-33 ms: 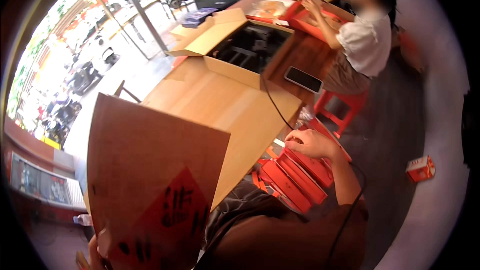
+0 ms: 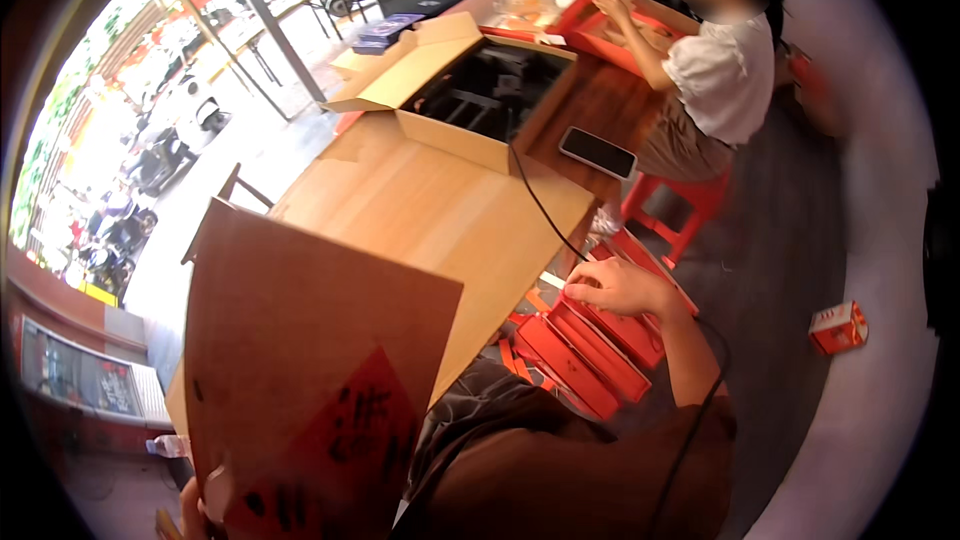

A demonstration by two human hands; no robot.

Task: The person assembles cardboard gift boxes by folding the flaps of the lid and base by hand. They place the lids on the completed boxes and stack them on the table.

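Note:
My left hand (image 2: 192, 512) is at the lower left, mostly hidden, its fingers wrapped round the edge of a large, thin reddish-brown board (image 2: 310, 310). The board stands tilted in front of me; a red diamond with black brush marks is on its lower part. At the centre right, my right hand (image 2: 622, 288) is palm down with its fingers curled, over several red boxes (image 2: 570, 360) beside the table. Whatever lies under those fingers is hidden. A narrow white strip shows by the fingertips.
A wooden table (image 2: 440, 210) bears an opened cardboard carton (image 2: 455, 140) with black contents and a phone (image 2: 598, 153). A black cable (image 2: 540, 198) runs toward my right hand. A person (image 2: 725, 75) sits beyond on a red stool (image 2: 675, 215). A small red-and-white box (image 2: 838, 328) lies on the floor.
The view has shifted slightly. The board sits a little lower in the picture. Both hands keep about the same pose.

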